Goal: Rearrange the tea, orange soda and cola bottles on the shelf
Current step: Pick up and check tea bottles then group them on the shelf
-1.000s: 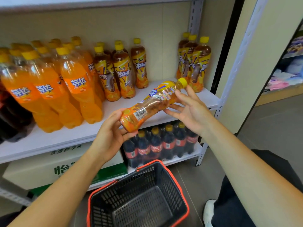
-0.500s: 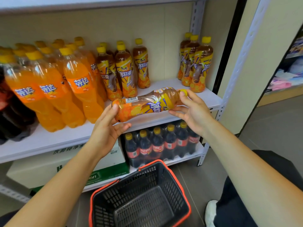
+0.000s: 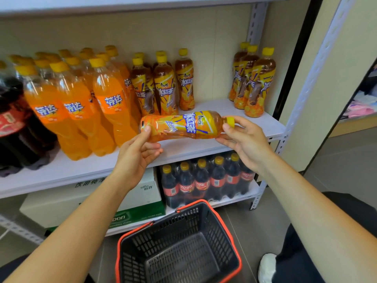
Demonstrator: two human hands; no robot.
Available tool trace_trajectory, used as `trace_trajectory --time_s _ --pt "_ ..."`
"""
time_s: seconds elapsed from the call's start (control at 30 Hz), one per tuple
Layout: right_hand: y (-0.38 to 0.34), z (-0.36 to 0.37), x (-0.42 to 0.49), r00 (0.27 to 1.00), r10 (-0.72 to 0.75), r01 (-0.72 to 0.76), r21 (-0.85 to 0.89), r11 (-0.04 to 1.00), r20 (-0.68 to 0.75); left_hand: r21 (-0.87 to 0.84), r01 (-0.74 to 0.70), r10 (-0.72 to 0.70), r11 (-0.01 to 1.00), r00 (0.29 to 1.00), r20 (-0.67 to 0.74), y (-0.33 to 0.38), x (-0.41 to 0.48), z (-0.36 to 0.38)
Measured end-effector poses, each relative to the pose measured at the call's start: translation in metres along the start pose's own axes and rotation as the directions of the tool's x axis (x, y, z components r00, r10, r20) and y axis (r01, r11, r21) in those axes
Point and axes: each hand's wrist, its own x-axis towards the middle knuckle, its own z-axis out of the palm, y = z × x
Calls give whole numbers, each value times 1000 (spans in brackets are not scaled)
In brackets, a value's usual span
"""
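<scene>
Grip of the left hand (image 3: 136, 153) pinches the tea bottle (image 3: 183, 126) at its base; the right hand (image 3: 245, 140) holds its capped neck. Bottle lies level over the shelf (image 3: 81, 167) edge, long axis left-right, cap pointing right.

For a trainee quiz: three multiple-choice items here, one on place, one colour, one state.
1. Where is the black plastic basket with a red rim? A on the floor; B on the shelf; C in a hand.
2. Cap colour of the held amber plastic tea bottle? A red; B yellow; C white.
3. How does that bottle lie? A upright; B upside down; C sideways.
A: it stands on the floor. B: yellow cap by the right hand. C: left hand holds its base, level with the cap.
</scene>
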Motion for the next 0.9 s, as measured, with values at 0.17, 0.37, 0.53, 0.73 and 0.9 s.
trace_trajectory --time_s 0.17,0.37,0.53,0.73,0.9 --pt "3 4 -4 996 -61 59 -30 998 -60 0 -34 34 999 998 50 -1 3 -1" --pt "8 14 -13 975 -193 172 -169 970 -111 405 -380 372 832 923 102 -4 2 7" --pt "9 30 -32 923 -384 358 -450 818 35 654 -699 498 287 693 521 -4 -5 12" --pt "9 41 -47 878 -453 461 -531 711 155 641 -746 482 179 635 604 1 -4 8" --pt "3 41 -50 888 -386 460 -488 742 250 643 -754 486 138 617 619 -1 -4 -1"
